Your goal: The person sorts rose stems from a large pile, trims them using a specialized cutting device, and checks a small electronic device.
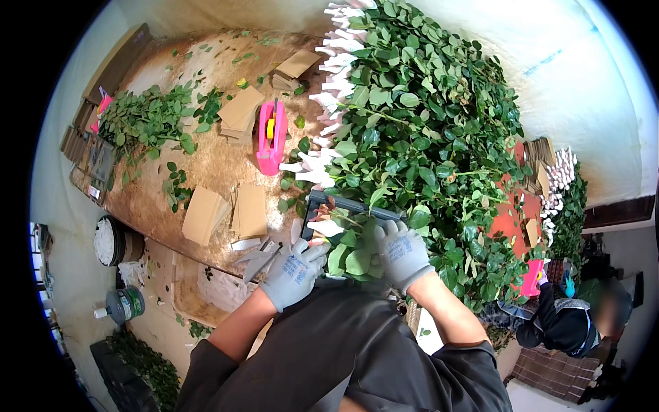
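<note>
Both hands wear grey work gloves. My left hand [295, 268] is at the lower left corner of a dark tray [350, 203], beside a white-wrapped flower head [326, 228]; whether its fingers hold anything is hard to tell. My right hand [402, 253] is over the leafy stems [355, 257] in the tray, its fingertips partly hidden among leaves. Left of my left hand lie grey metal shears or a similar bladed tool [260, 260]. A large heap of leafy stems [427, 129] with white-wrapped heads [337, 67] rises beyond and right of the tray.
A pink tape dispenser [272, 138] and stacks of cardboard pieces [205, 213] stand on the stained table [154, 206]. More leafy stems [146, 121] lie at the left. Below are a bucket [110, 241] and a water bottle [125, 305]. A co-worker [566, 319] is at the right.
</note>
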A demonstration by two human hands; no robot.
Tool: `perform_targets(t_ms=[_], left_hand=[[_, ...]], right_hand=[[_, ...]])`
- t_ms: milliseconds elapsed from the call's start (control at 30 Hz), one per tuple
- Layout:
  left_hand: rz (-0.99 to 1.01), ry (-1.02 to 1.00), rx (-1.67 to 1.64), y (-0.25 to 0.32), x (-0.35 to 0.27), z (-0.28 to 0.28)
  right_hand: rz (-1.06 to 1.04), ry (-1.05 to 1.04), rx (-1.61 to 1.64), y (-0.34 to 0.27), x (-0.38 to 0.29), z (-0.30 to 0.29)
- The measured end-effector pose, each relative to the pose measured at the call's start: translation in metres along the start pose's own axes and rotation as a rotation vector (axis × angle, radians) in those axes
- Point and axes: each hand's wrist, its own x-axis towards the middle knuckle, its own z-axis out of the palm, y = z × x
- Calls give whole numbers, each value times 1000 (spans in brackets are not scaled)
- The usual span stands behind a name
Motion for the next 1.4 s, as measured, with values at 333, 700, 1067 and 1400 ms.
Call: perform_targets(t_ms=[333,700,1067,1400], left_hand=[[-3,-61,-14,-4,1,7],[-18,-53,-53,-1,0,3],[13,-7,-71,-2,-1,7],[25,65,-57,-2,1,11]], right_hand=[[-66,97,397,-18,62,27],[-102,234,656,-18,56,31],[-172,294,663,-14,53,27],[40,382,833,-23,65,40]])
